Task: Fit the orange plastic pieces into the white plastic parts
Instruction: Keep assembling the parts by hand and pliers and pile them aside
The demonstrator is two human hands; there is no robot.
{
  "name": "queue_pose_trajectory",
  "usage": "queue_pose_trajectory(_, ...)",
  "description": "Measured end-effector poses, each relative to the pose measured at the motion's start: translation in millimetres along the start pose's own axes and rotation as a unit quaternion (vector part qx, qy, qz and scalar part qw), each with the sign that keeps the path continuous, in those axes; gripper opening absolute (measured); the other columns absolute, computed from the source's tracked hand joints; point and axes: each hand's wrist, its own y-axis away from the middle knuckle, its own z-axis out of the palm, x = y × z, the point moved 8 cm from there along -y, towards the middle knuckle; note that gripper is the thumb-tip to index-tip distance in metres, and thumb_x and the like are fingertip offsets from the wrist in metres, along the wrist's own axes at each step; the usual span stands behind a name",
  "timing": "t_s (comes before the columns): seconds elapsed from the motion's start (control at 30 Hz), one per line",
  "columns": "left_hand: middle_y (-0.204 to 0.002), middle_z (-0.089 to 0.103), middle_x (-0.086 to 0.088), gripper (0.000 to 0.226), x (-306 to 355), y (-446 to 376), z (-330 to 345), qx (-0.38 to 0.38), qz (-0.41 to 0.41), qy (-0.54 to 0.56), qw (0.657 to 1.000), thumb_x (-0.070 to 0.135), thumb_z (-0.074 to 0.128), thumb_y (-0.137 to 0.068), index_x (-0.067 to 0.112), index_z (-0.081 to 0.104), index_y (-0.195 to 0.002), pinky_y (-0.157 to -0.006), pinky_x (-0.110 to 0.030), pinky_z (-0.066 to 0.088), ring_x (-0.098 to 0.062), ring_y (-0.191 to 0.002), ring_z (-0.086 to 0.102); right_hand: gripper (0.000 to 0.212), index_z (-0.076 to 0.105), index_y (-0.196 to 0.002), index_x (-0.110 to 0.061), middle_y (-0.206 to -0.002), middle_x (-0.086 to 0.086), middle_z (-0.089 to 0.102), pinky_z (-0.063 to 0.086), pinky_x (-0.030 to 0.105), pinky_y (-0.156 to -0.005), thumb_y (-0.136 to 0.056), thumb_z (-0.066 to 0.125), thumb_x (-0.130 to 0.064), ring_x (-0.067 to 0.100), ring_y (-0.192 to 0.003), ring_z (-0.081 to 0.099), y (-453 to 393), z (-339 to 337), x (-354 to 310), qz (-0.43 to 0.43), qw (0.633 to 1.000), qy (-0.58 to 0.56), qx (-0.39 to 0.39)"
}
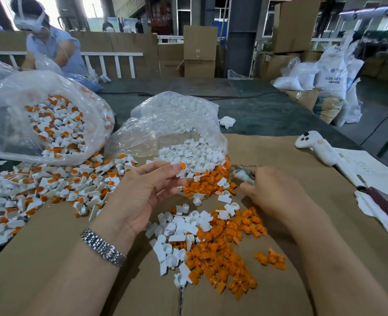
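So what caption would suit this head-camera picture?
Left hand pinches a white part with an orange piece fitted, while the right hand reaches over loose pieces on cardboard.

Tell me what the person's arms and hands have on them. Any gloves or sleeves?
No gloves and no sleeves in view: both forearms and both hands are bare. The left hand has a silver metal link watch band round its wrist. The right hand wears nothing that shows, with no watch or bracelet on the wrist and no ring visible.

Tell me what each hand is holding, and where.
Left hand pinches a white part with an orange piece, at its lower edge. Right hand: blurred, cannot tell.
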Motion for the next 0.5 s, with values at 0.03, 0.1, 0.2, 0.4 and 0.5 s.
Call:
queue_pose_trajectory(0.03,-0.093,0.078,-0.013,0.027,0,0,0,0.003,0.0,0.005,1.0,0.021,0.091,-0.057,0.013,0.083,-0.081,-0.056,-0.021,0.059,-0.019,-0.074,0.076,0.028,0.048,-0.077,-0.024,-0.077,0.0,0.054,0.03,0.029,-0.051,-0.097,0.055,-0.042,0.013,-0.065,0.05,1,-4,1,0.001,1.0,-0.025,0.007)
queue_pose_trajectory(0.1,-0.092,0.078,-0.011,0.026,1,1,1,0.004,0.007,0.013,1.0,0.022,0.091,-0.056,0.014,0.083,-0.079,-0.056,-0.02,0.058,-0.018,-0.074,0.076,0.025,0.054,-0.08,-0.021,-0.075,0.001,0.058,0.032,0.028,-0.048,-0.099,0.052,-0.039,0.012,-0.06,0.051,4,-18,-2,-0.013,0.995,-0.098,0.025)
queue_pose_trajectory(0.2,-0.09,0.078,-0.008,0.023,3,1,4,0.001,0.021,0.013,1.0,0.024,0.09,-0.058,0.016,0.083,-0.078,-0.056,-0.019,0.057,-0.016,-0.073,0.075,0.019,0.062,-0.081,-0.023,-0.065,-0.003,0.062,0.037,0.014,-0.039,-0.098,0.06,-0.032,0.001,-0.048,0.056,19,-31,-19,-0.08,0.973,-0.217,-0.017)
queue_pose_trajectory(0.4,-0.086,0.077,-0.008,0.02,6,1,7,-0.007,0.044,0.002,0.999,0.024,0.088,-0.065,0.015,0.082,-0.081,-0.056,-0.018,0.055,-0.016,-0.075,0.074,0.03,0.064,-0.095,-0.005,-0.074,0.005,0.062,0.041,0.023,-0.053,-0.102,0.054,-0.032,0.012,-0.058,0.053,44,-18,-68,-0.165,0.951,-0.226,-0.134)
queue_pose_trajectory(0.5,-0.085,0.076,-0.009,0.014,6,1,7,0.001,0.053,0.001,0.999,0.021,0.086,-0.068,0.015,0.082,-0.079,-0.055,-0.018,0.055,-0.016,-0.073,0.074,0.034,0.06,-0.095,-0.002,-0.073,0.005,0.055,0.036,0.024,-0.051,-0.103,0.051,-0.034,0.01,-0.057,0.045,46,-18,-78,-0.175,0.952,-0.215,-0.131)
